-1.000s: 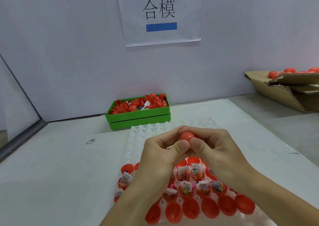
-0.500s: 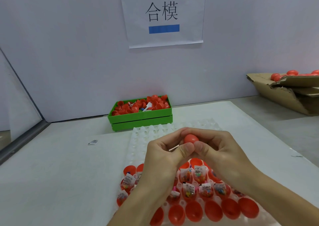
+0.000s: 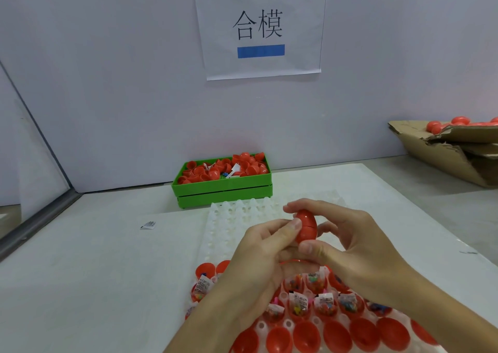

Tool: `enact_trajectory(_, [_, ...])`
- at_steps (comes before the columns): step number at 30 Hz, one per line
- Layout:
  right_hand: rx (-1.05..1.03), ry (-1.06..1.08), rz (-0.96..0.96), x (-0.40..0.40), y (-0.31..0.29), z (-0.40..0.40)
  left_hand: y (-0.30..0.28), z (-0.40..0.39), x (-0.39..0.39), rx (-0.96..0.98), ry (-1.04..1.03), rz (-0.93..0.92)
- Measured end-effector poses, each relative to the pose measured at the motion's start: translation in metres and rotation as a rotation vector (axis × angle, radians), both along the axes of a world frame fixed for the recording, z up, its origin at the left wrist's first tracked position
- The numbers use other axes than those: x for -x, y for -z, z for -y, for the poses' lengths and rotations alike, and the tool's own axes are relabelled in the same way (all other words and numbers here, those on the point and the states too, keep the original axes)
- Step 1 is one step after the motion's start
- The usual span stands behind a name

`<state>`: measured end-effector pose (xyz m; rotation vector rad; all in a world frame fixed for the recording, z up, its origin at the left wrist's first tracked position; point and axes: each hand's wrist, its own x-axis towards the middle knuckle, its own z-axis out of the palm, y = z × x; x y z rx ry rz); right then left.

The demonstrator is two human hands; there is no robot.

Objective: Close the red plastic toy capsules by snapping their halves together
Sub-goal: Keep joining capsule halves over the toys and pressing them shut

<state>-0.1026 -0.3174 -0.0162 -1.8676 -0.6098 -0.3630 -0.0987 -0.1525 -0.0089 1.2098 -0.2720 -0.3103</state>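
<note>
On the wall, sign [image 3: 260,26] "合模"

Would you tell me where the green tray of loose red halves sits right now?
In the head view, the green tray sits centre-left against the back wall, under the paper sign, just beyond the white mould tray.

A red egg-shaped capsule [image 3: 306,227], halves joined with a visible seam, stands upright above the tray [image 3: 229,234], which holds open red halves [image 3: 307,336].
</note>
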Motion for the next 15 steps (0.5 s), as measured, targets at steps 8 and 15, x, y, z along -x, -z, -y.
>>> enact_trajectory(8, [-0.060, -0.025, -0.032, -0.0004, -0.0032, 0.0031, 0.0049, -0.0036, -0.0048, -0.095, -0.052, 0.058])
enact_trajectory(15, [-0.152, 0.096, -0.049, -0.0028, -0.0059, 0.0057, 0.0052, -0.0020, -0.0040, -0.126, -0.150, 0.161])
